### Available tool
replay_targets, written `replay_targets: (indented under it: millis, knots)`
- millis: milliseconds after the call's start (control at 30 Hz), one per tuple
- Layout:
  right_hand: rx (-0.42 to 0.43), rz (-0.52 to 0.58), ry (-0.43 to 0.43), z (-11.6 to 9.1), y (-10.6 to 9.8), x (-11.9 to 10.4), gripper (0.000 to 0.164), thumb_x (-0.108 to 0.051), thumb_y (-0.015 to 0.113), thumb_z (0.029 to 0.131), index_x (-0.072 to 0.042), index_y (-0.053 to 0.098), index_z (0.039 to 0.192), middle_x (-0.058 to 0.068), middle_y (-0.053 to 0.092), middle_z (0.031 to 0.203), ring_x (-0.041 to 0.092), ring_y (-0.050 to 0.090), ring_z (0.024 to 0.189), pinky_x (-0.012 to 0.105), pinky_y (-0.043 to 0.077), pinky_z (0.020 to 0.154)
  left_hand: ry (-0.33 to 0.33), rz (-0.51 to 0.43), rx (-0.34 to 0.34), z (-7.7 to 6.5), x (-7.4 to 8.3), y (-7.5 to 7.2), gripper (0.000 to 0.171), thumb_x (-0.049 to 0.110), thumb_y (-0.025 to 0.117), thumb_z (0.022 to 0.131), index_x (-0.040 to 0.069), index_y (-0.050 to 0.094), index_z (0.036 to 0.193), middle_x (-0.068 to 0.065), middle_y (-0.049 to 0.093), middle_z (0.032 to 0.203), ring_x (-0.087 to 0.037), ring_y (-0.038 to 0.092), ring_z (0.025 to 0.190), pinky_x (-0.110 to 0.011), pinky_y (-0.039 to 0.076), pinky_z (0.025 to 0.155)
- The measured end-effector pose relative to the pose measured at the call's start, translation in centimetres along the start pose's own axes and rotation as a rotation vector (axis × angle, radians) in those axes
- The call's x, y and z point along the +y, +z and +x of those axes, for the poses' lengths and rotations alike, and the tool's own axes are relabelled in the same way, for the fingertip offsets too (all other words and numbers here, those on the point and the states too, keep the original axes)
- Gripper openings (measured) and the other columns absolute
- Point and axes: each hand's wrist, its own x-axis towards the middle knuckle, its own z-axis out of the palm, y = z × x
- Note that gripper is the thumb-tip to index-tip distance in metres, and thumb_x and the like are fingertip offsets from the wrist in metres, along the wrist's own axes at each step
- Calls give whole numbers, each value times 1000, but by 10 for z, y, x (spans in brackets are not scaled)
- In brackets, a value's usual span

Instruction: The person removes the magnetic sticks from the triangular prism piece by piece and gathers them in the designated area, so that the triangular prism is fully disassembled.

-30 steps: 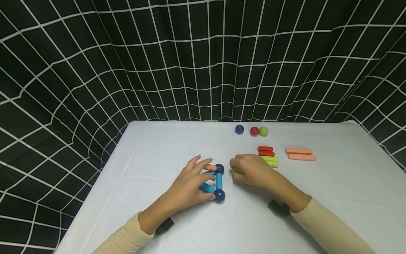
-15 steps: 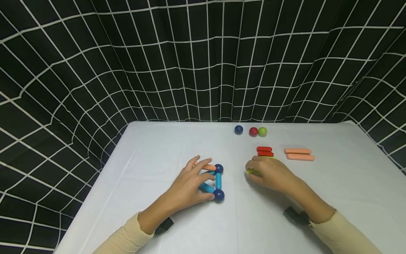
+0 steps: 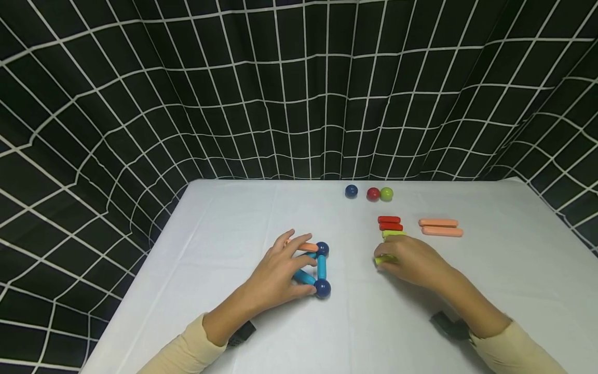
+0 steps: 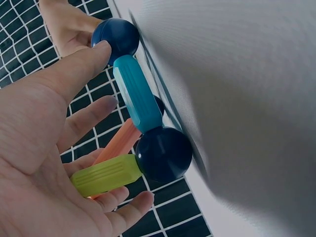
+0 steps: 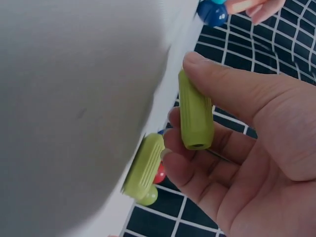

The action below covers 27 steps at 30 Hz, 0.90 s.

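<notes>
On the table (image 3: 243, 213), I judge the stick-and-ball frame (image 3: 322, 267) partly built, my left hand (image 3: 279, 270) spread over it, thumb touching a blue ball (image 3: 322, 288). My right hand (image 3: 413, 262) pinches a lime stick (image 5: 196, 116); other sticks (image 3: 441, 231) and three balls (image 3: 373, 194) lie unjoined.

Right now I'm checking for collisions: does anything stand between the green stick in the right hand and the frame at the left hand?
Nothing visible: in the head view, only white cloth separates the held green stick from the frame.
</notes>
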Motion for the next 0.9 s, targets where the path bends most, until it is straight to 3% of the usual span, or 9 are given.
replay_targets:
  millis: [567,900]
  knots:
    - [-91,14,173,-14,-5,18,28,-12,88,75,-10,76,101,-5,65,91,15,58,84,41,54,77,4,-9,-1,1,0,0,44,46,87,75,24,74,112,-6,39,155,-39,25,145,-63,43,97]
    - [-72,-13,199,-18,-10,20,16,-8,84,78,-9,75,92,-4,67,88,16,61,81,44,54,76,1,-11,-3,1,0,-1,44,46,87,75,24,74,111,-7,40,155,-39,25,145,-62,43,97]
